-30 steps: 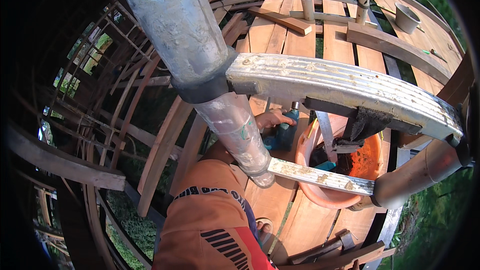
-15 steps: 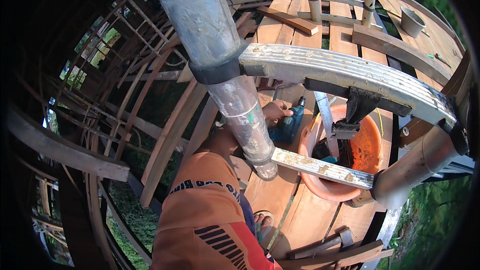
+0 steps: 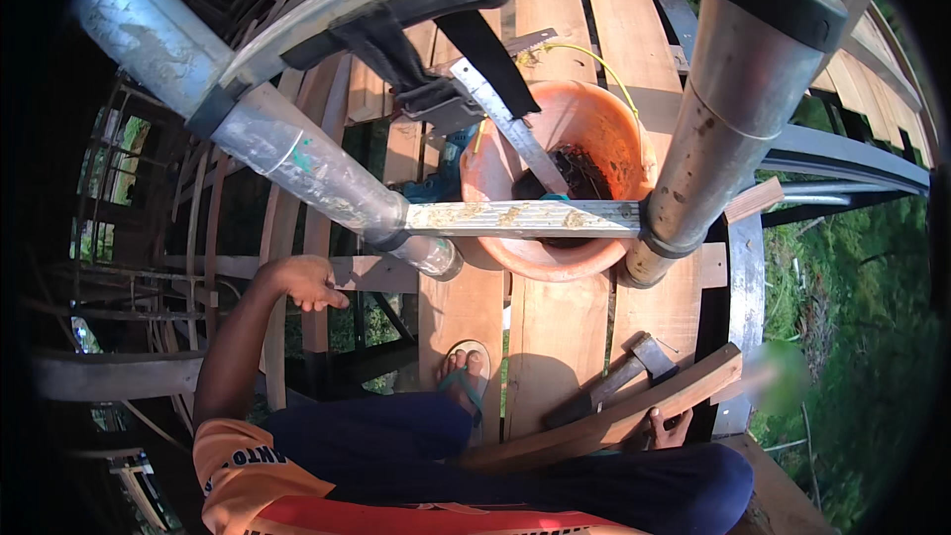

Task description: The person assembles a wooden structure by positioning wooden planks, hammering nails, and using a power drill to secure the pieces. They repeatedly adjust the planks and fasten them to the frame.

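Observation:
My left hand (image 3: 311, 283) hangs left of the deck boards with its fingers curled together; what they hold, if anything, is hidden. My right hand (image 3: 670, 429) grips the near edge of a short wooden plank (image 3: 634, 416), which slants across in front of my legs. A hammer-like tool (image 3: 619, 378) with a metal head lies on the boards just beyond the plank. Beyond the ladder's lower rung, a teal power drill (image 3: 448, 170) is partly hidden behind the ladder and an orange bucket (image 3: 492, 256).
An aluminium ladder (image 3: 525, 219) stands over the deck, a black strap (image 3: 485, 59) hanging from its upper rung. A metal ruler-like strip (image 3: 500, 114) leans into the bucket. Gaps separate the boards (image 3: 555, 337); open framing drops away on the left, greenery shows below right.
My left hand has come away from the drill and drawn back toward me. The view has swung right, bringing the plank and my right hand further into sight.

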### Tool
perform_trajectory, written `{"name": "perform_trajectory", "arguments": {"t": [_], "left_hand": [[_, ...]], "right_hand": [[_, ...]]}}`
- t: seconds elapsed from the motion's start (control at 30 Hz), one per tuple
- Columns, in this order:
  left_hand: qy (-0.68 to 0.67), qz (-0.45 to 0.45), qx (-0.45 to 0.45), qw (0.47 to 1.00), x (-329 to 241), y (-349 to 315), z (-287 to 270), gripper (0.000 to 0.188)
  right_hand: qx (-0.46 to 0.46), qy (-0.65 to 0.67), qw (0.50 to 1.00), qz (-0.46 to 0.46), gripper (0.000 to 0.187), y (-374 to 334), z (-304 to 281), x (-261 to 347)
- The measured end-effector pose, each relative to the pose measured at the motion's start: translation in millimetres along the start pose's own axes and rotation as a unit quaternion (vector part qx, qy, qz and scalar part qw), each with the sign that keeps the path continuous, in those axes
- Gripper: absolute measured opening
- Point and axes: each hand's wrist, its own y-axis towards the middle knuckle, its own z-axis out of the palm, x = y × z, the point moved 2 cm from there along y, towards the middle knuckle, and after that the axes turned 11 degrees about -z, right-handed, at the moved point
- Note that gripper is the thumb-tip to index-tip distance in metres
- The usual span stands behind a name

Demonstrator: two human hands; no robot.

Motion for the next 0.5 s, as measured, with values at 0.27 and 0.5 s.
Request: {"name": "perform_trajectory", "arguments": {"t": [0.27, 0.5], "left_hand": [[0.059, 0.489, 0.003, 0.871, -234.1, -7.4, 219.5, 0.065], [0.064, 0.445, 0.017, 0.893, -368.8, -26.3, 292.0, 0.084]], "right_hand": [[-0.037, -0.031, 0.998, 0.044, 0.085, 7.8, 3.0, 36.5], [-0.060, -0.054, 0.997, 0.018, 0.086, -6.4, 4.2, 19.4]]}}
